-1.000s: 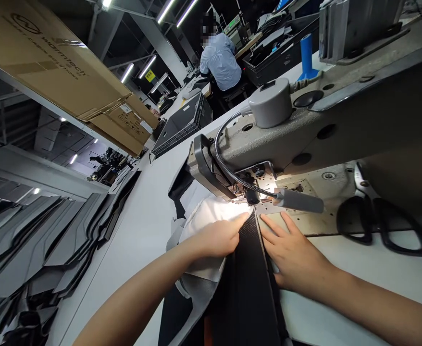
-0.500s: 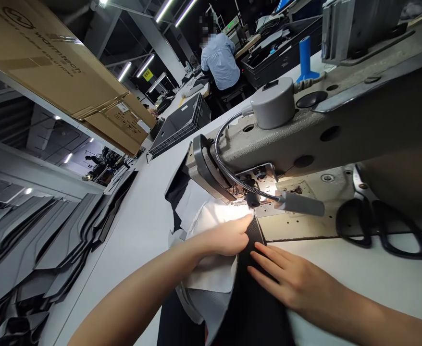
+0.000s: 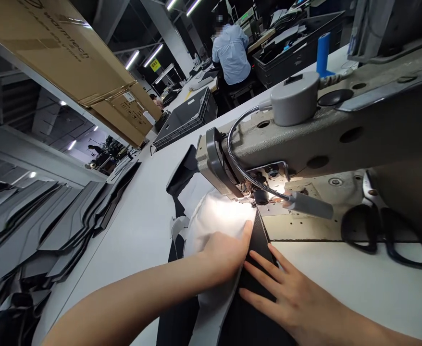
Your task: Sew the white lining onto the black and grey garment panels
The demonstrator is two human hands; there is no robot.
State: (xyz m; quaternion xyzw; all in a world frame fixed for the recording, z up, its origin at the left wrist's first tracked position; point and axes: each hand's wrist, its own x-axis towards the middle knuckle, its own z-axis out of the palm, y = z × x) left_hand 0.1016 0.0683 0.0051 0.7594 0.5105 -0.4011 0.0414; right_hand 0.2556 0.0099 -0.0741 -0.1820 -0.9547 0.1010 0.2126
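Observation:
A grey sewing machine point(image 3: 341, 129) stands across the white table, its gooseneck lamp point(image 3: 310, 204) lighting the needle area. Under the needle lie a white fabric piece point(image 3: 214, 218) and a black textured strip point(image 3: 259, 235). My left hand point(image 3: 227, 252) presses on the white fabric with fingers curled and thumb along the black strip's edge. My right hand point(image 3: 286, 298) lies flat on the black strip, fingers stretched out and apart, close beside the left hand.
Black-handled scissors point(image 3: 387, 230) lie on the machine bed at right. Stacks of grey cut panels point(image 3: 52, 226) fill the left. Cardboard boxes point(image 3: 70, 57) sit on a shelf above. A person in a light blue shirt point(image 3: 232, 53) sits far behind, near a black crate point(image 3: 185, 120) and blue spool point(image 3: 322, 48).
Both hands have drawn back from the needle toward me along the fabric. My right hand slid from the machine bed onto the black strip. The camera shifted slightly.

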